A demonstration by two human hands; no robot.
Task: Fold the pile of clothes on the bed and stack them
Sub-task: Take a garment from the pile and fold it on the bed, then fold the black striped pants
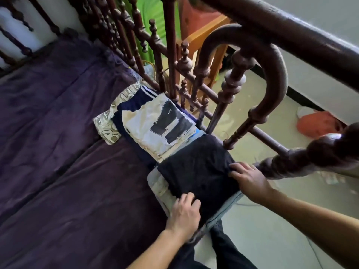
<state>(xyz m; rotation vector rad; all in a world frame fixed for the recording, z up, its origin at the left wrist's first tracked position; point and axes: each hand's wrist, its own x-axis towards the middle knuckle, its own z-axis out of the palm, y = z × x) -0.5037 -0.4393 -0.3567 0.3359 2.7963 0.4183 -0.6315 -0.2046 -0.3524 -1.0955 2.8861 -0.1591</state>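
Pressing the dark folded garment (198, 171), left hand (184, 212) and right hand (248, 181) lie flat, grips unclamped; so near the bed (77, 171) edge, a nudge could tip it floorward.

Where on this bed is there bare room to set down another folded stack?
Bare: the purple sheet left of the stacks, beyond the printed cloth and down to the near edge. Crowded: along the wooden rail, where the white lettered shirt abuts the dark garment under the left hand and right hand.

The left grip (184, 212) and right grip (249, 181) are bare hands on bare forearms; below, dark trousers (227, 249), possibly navy jeans.
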